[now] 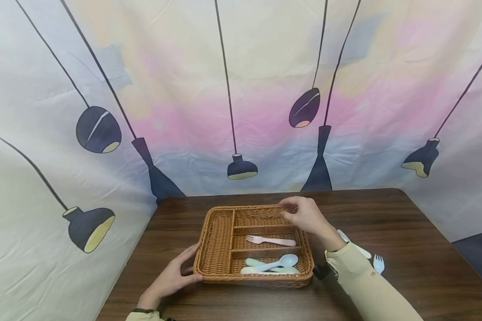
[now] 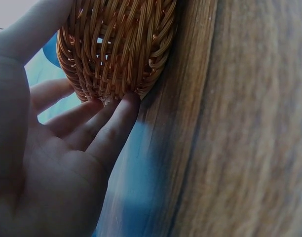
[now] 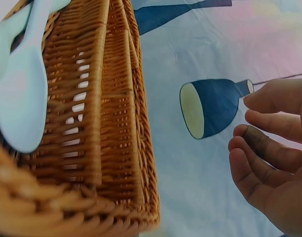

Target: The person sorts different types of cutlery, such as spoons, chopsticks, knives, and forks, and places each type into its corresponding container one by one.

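A brown wicker basket (image 1: 218, 240) with several compartments rests on the table. My left hand (image 1: 172, 277) touches its left end; in the left wrist view the fingers (image 2: 114, 126) lie nearly straight against the weave. My right hand (image 1: 305, 216) is over the far right corner with nothing in it, and the right wrist view shows its fingers (image 3: 262, 170) loosely bent, apart from the rim. A pink fork (image 1: 277, 241) lies in the middle right compartment. In the front one, a light blue spoon (image 1: 287, 260) crosses pale green (image 1: 255, 262) and whitish (image 1: 249, 270) utensils, their heads partly hidden.
On the dark wooden table (image 1: 409, 232), right of the basket, lie a white knife-like utensil (image 1: 361, 251), partly behind my right forearm, and a light blue fork (image 1: 379, 264). A cloth backdrop (image 1: 265, 111) printed with lamps hangs behind the table's far edge.
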{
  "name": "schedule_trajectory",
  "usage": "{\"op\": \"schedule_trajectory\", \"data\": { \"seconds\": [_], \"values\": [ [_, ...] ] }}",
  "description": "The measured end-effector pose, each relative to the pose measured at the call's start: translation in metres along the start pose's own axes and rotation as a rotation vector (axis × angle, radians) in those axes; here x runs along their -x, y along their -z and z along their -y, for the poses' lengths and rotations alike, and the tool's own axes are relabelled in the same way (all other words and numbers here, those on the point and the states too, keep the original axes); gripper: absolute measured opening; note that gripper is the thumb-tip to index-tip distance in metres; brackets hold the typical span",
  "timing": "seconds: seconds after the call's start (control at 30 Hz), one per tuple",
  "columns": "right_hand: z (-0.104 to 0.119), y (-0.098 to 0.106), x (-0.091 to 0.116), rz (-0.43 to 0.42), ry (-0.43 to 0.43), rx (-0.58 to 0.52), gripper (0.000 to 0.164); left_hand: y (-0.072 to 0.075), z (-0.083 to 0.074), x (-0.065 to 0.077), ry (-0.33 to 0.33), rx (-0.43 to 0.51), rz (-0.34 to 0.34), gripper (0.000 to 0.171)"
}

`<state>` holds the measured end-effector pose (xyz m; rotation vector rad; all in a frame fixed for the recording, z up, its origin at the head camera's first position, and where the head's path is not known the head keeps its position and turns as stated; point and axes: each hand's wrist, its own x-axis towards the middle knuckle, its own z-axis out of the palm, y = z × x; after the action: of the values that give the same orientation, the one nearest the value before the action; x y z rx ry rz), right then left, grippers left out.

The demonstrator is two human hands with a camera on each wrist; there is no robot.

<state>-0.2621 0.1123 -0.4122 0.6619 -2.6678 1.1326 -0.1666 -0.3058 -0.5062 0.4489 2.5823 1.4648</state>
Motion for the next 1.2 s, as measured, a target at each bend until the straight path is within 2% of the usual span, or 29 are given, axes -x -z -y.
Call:
{"op": "schedule_trajectory", "data": {
  "seconds": [0.2, 0.67, 0.97, 1.2],
  "values": [
    [-0.010, 0.005, 0.005, -0.041, -0.024, 0.001, 0.026, 0.000, -0.001, 0.001, 0.002, -0.007, -0.002, 0.090],
    [-0.026, 0.012, 0.017, -0.074, -0.072, 0.047, 0.028, 0.001, -0.001, 0.000, -0.012, -0.005, 0.003, 0.091],
    [-0.041, 0.018, 0.027, -0.079, -0.122, 0.063, 0.031, 0.000, -0.001, 0.001, -0.014, 0.001, 0.003, 0.091],
    [-0.058, 0.020, 0.037, -0.063, -0.182, 0.128, 0.035, 0.000, 0.000, 0.001, -0.019, 0.000, 0.005, 0.092]
  ]
}}
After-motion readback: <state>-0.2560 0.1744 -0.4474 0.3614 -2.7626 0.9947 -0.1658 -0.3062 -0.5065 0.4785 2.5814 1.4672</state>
